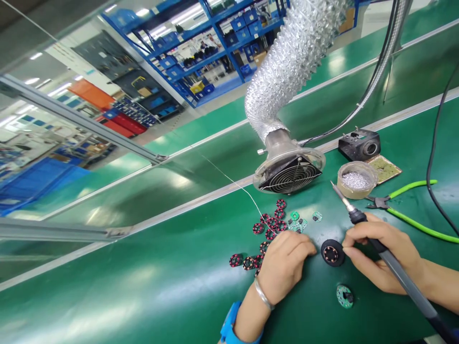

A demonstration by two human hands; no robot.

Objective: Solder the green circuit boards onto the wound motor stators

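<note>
My right hand [390,253] grips a soldering iron [385,258], its bare tip pointing up and left. The thumb and forefinger of that hand touch the edge of a black round holder [327,262] with a ring-shaped copper coil [331,253] in its middle. Left of the holder is my left hand [287,258], fingers curled together, with a thin solder wire [247,192] running down into it. Its fingertips are partly hidden. A round green circuit board [344,296] lies below the holder. Several red and black coil rings [272,223] lie behind my left hand.
A fume extractor [292,174] on a silver duct hangs over the bench. At right are a tub of metal shavings [356,180], a sponge tray [387,168], a black iron stand [358,144] and green-handled cutters [412,217]. More small boards [299,224] lie near the rings.
</note>
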